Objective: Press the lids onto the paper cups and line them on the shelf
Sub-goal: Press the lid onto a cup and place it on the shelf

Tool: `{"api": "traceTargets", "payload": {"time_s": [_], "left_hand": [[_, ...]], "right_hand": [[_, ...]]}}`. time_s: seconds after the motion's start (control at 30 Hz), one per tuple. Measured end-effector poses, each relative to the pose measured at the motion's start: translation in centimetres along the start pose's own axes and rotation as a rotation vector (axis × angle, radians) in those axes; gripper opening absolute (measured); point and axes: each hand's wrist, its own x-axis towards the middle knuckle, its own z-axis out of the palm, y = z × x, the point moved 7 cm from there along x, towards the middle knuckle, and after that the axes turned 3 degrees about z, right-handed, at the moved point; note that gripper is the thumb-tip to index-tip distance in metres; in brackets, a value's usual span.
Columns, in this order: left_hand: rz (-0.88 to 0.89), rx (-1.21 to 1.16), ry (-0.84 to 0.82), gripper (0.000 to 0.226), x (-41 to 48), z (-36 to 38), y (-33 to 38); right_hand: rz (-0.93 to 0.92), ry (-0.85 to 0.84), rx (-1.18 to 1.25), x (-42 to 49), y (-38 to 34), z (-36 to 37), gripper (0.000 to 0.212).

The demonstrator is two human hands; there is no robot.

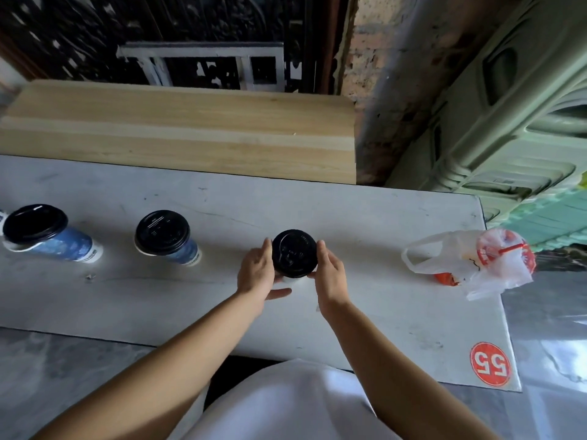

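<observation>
The left hand (256, 270) and right hand (330, 274) cup the third cup's black lid (294, 253) on the white table (349, 217), right of two lidded cups (165, 238), so even pressure around the rim should seat it.

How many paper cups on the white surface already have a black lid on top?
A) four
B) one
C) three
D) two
C: three lidded cups show, the left cup, the middle cup, and the cup between the hands, flanked by the left hand and right hand.
</observation>
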Motion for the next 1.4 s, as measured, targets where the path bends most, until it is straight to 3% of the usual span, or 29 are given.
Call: {"api": "traceTargets", "payload": {"time_s": [0.2,0.4,0.57,0.7,0.83,1.2,1.4], "left_hand": [[0.309,0.218,-0.039,0.028,1.3,-0.8,2.0],[0.620,0.353,-0.073,0.037,1.5,-0.5,3.0],[0.381,0.171,-0.121,0.035,2.0,-0.1,2.3],[0.279,0.087,-0.083,0.037,1.6,-0.2,1.8],[0.209,-0.075,-0.004,0.038,0.8,-0.1,0.6],[0.154,0.119,0.067,0.047,-0.4,-0.5,-0.2],[0.208,0.177,0.011,0.032,0.0,-0.7,0.7]], "right_hand": [[-0.204,0.041,-0.209,0.0,-0.8,0.6,0.042],[-0.321,0.098,-0.353,0.4,-0.9,0.8,0.047],[-0.263,0.062,-0.328,0.6,-1.5,1.3,0.048],[-0.017,-0.006,-0.014,0.7,-0.4,0.7,0.045],[-0.012,-0.018,0.187,-0.6,0.9,0.6,0.037],[0.002,-0.036,0.006,-1.5,1.3,0.0,0.049],[-0.080,-0.026,-0.134,-0.9,0.4,0.0,0.052]]}}
